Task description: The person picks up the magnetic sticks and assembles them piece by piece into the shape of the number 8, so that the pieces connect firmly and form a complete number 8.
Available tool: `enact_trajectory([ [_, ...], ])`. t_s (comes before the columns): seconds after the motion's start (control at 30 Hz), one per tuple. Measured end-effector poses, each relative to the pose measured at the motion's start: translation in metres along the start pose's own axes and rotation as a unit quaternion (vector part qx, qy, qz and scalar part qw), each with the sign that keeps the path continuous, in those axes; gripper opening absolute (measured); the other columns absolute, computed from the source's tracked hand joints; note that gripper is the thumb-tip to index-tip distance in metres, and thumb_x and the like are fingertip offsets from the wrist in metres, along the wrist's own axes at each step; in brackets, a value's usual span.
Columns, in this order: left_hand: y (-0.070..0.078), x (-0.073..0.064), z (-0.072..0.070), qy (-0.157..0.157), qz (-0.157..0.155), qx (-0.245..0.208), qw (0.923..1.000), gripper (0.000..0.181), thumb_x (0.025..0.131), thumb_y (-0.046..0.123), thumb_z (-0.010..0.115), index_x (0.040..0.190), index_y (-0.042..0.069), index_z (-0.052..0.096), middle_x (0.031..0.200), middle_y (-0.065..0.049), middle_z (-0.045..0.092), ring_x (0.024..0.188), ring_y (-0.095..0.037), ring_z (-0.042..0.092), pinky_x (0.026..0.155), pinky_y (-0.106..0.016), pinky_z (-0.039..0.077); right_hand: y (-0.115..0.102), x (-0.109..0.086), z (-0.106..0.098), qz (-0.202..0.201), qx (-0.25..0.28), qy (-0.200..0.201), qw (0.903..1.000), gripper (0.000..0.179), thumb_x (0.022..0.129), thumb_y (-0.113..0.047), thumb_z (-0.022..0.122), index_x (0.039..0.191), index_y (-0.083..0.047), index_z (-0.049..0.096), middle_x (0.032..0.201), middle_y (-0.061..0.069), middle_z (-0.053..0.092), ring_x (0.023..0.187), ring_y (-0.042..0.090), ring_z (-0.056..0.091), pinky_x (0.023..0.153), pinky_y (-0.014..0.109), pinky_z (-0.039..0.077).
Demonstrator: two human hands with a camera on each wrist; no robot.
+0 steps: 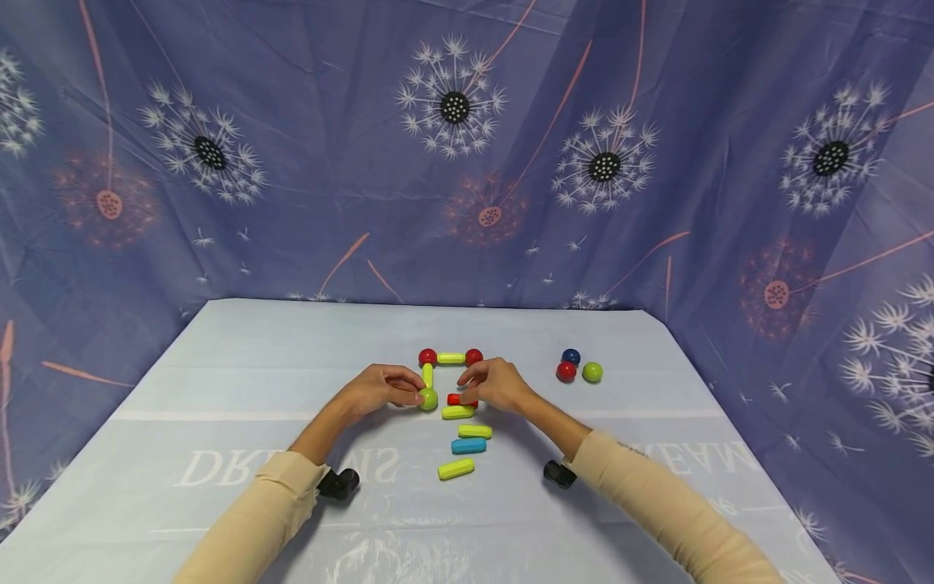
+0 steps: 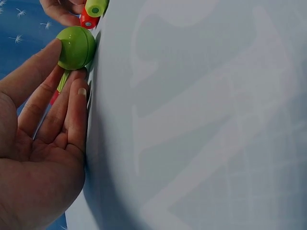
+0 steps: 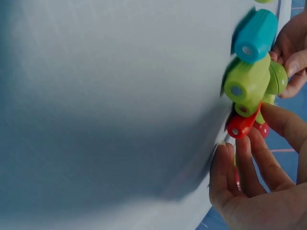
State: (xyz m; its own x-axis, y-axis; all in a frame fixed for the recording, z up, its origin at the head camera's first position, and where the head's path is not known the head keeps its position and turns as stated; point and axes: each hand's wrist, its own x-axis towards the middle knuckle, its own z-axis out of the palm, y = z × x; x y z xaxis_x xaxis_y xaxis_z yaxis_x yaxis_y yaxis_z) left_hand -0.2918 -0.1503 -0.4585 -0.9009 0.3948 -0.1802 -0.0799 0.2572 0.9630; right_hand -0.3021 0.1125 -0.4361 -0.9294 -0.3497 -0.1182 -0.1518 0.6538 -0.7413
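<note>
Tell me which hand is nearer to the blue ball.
Right. The right hand, at the red rod, is left of the blue ball; the left hand, at a green ball, is farther left.

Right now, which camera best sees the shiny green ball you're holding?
The left wrist view: the shiny green ball looks biggest there, its seam showing. The head view shows it small, touching the left hand; the right wrist view, partly behind a yellow-green stick.

At the upper left, a green ball (image 2: 76,47) is held by the fingers (image 2: 75,109) of the left hand (image 2: 43,143). At the top edge, a red rod (image 2: 86,18) and a yellow-green rod (image 2: 97,7) are shown beside the right hand (image 2: 61,10). The frame's right side is filled by the pale table (image 2: 201,124).
</note>
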Motion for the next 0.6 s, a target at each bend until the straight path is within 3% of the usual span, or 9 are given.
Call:
enact_trajectory([
  [0.6, -0.0006, -0.0006, 0.0005, 0.005, 0.001, 0.004, 1.0, 0.033, 0.087, 0.013, 0.081, 0.115, -0.001, 0.072, 0.104, -0.009, 0.076, 0.092, -0.013, 0.07, 0.087, -0.034, 0.056, -0.003, 0.0007, 0.0064, 0.006, -0.029, -0.051, 0.9983, 0.019, 0.076, -0.011, 0.084, 0.094, -0.015, 0.081, 0.085, -0.003, 0.072, 0.077, 0.014, 0.059, 0.067, 0.025, 0.048],
])
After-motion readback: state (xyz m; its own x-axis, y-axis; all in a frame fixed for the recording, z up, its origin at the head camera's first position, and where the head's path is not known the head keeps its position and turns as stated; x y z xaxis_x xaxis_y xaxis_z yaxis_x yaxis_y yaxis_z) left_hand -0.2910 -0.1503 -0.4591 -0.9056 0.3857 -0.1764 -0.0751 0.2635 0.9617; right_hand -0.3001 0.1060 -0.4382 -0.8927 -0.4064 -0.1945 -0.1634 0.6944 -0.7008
